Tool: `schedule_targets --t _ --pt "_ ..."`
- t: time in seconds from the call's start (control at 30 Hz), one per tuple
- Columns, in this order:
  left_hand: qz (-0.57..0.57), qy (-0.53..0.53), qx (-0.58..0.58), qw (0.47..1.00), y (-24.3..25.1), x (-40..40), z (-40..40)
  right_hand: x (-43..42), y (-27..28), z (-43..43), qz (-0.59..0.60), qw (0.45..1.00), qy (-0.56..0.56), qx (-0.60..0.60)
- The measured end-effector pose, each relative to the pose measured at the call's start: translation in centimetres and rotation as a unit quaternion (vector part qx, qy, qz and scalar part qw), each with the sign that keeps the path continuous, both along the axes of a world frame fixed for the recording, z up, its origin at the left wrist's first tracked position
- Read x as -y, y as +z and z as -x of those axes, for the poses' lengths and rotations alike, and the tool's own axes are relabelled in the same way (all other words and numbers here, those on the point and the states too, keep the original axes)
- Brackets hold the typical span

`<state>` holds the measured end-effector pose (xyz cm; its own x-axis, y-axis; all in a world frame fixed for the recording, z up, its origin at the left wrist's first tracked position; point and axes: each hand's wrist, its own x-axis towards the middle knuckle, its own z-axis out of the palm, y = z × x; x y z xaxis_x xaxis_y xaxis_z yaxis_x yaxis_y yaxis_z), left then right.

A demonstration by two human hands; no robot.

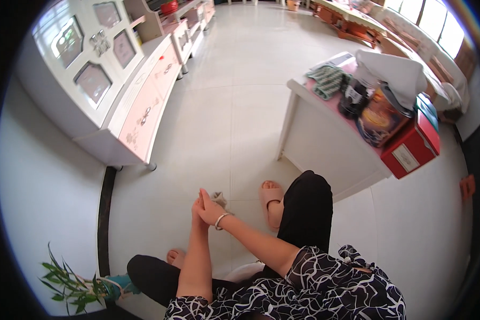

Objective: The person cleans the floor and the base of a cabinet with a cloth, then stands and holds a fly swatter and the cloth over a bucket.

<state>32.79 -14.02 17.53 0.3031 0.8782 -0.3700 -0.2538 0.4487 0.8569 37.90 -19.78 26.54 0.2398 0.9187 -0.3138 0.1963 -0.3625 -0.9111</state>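
Observation:
My left hand [198, 210] and my right hand [211, 209] are pressed together in front of my knees, their fingers pointing away from me. A silver bangle [221, 221] circles my right wrist. No object shows in either hand. Just beyond my right hand, a beige crumpled cloth [219, 199] lies on the tiled floor, partly hidden by that hand. Between my legs, part of a white rounded thing [244, 272] shows; what it is cannot be told.
At the right, a white cabinet [324, 148] bears a red box [412, 148], a knitted green-and-white cloth [329, 81] and a white cloth or bag [392, 72]. A pink-and-white cabinet [144, 116] stands at the left. A leafy potted plant [74, 284] is beside my left knee.

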Motion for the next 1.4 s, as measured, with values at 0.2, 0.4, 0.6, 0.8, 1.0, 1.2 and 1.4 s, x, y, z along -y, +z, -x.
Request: schedule_targets --t 0.2,0.4,0.6,0.8,1.0,1.2,1.4 --pt "-0.035 -0.193 -0.038 0.980 10.1 1.7 -7.6 3.6 5.1 -5.5 -0.156 0.972 -0.165 0.063" --pt "-0.078 -0.378 0.057 0.921 15.5 3.0 -7.4 7.9 11.2 -6.2 -0.187 0.966 -0.162 0.075" --pt "-0.043 -0.319 0.071 0.944 16.0 1.8 -7.4 15.3 16.6 -7.0 -0.173 0.941 -0.201 0.212" --pt "-0.029 -0.325 0.003 0.945 17.4 -0.2 -10.4 23.3 12.0 -13.7 -0.060 0.811 -0.503 0.292" --pt "-0.093 -0.363 -0.056 0.925 16.4 -0.5 -19.4 29.7 5.5 -19.2 0.080 0.673 -0.639 0.365" --pt "-0.225 -0.414 -0.137 0.871 14.1 -0.9 -28.1 27.6 1.0 -23.2 0.082 0.630 -0.648 0.420" --pt "-0.394 -0.515 -0.210 0.731 10.3 -2.4 -32.4 27.4 2.4 -23.2 -0.004 0.659 -0.656 0.367"
